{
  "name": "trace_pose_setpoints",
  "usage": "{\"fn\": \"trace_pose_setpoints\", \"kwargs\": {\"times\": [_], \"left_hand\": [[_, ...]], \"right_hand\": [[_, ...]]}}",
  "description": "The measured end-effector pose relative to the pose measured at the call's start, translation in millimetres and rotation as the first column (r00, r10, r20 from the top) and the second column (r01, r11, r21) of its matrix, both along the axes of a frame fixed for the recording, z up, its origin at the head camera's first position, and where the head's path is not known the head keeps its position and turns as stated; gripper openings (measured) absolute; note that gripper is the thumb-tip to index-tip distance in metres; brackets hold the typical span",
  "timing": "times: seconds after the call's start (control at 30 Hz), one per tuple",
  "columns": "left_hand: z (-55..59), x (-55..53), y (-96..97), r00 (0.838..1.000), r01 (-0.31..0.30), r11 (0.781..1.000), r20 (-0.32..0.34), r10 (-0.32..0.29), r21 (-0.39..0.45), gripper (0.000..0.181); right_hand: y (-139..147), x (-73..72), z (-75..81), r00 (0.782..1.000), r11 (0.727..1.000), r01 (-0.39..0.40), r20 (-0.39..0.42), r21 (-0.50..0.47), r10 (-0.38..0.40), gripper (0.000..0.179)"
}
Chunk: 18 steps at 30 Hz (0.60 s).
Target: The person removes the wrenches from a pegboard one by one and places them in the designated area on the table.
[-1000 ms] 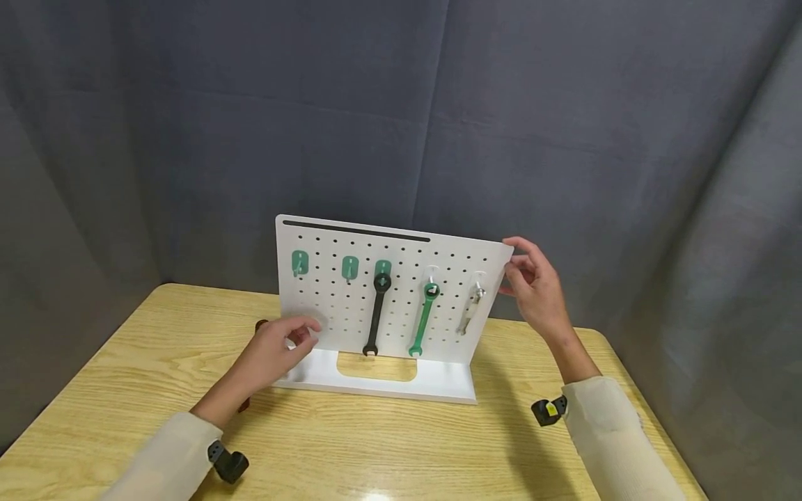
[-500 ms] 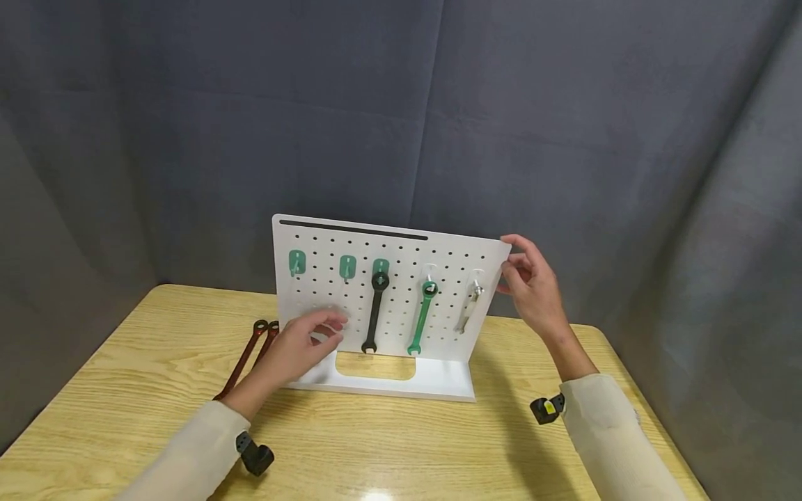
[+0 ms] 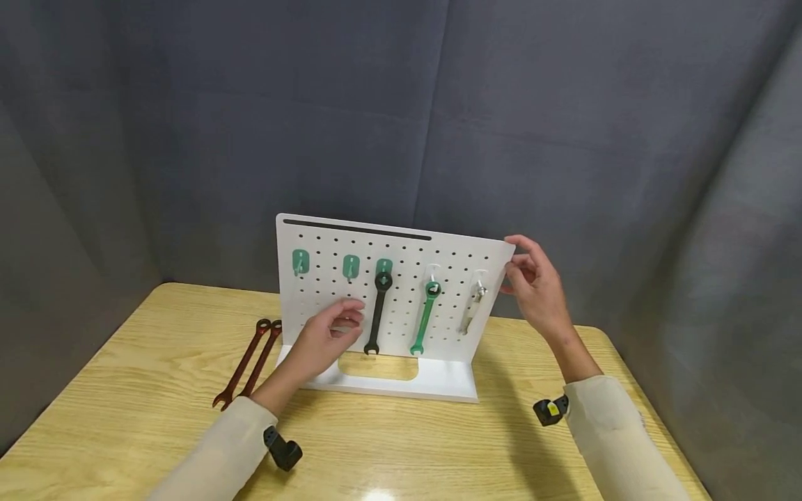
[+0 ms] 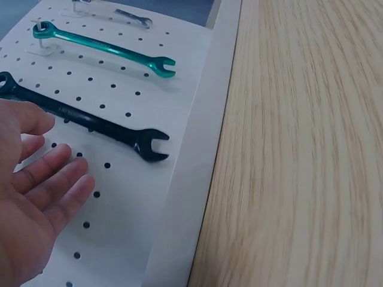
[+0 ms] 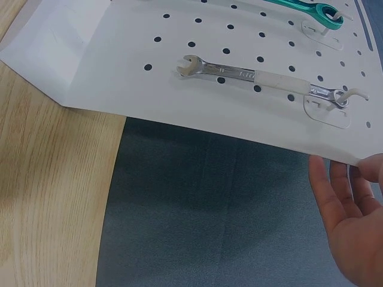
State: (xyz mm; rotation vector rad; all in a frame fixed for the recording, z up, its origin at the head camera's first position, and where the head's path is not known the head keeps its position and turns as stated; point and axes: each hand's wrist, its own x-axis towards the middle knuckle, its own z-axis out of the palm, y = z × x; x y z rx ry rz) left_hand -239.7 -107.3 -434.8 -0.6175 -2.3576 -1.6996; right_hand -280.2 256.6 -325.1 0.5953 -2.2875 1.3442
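Observation:
A white pegboard [image 3: 290,299] stands on the table, slightly tilted. My right hand [image 3: 539,292] pinches its upper right edge, fingers behind and thumb in front, also visible in the right wrist view. My left hand [image 3: 322,344] is in front of the board with relaxed fingers and holds nothing. Just right of its fingertips hangs a black wrench [image 3: 378,316], apart from them in the left wrist view. A green wrench [image 3: 425,316] hangs further right. Nearest my right hand, a small silver wrench [image 5: 227,70] with a white-wrapped handle hangs on a clear hook.
Two dark red wrenches [image 3: 244,363] lie side by side on the wooden table [image 3: 376,445], left of the board. Two green hooks [image 3: 301,261] on the board's left side bear nothing. A grey curtain [image 3: 351,125] hangs behind the table.
My left hand has moved right across the front of the board, toward the black wrench, uncovering the red wrenches on the table. My right hand has stayed at the board's edge.

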Motion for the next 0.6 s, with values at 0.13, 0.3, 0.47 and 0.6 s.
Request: {"fn": "trace_pose_setpoints", "kwargs": {"times": [0.13,0.3,0.47,0.6], "left_hand": [[0.8,-3.1,10.1,1.0,0.003,0.999,0.01,-0.003,0.042,0.036],[-0.7,-4.6,17.7,1.0,0.013,0.997,0.014,-0.014,0.07,0.031],[-0.4,-4.5,22.8,0.999,0.0,0.997,0.041,-0.003,0.074,0.028],[-0.2,-7.2,26.4,0.999,-0.015,0.997,0.046,0.012,0.077,0.026]], "right_hand": [[3.1,0.7,2.7,1.0,1.0,-0.006,0.0,0.007,0.006,0.043],[3.7,0.2,0.7,1.0,1.0,-0.001,-0.008,0.003,0.001,0.043],[3.4,0.0,-1.0,1.0,1.0,-0.014,-0.005,0.009,0.014,0.043],[2.9,-0.6,-0.5,1.0,1.0,-0.011,-0.018,0.01,0.012,0.044]]}}
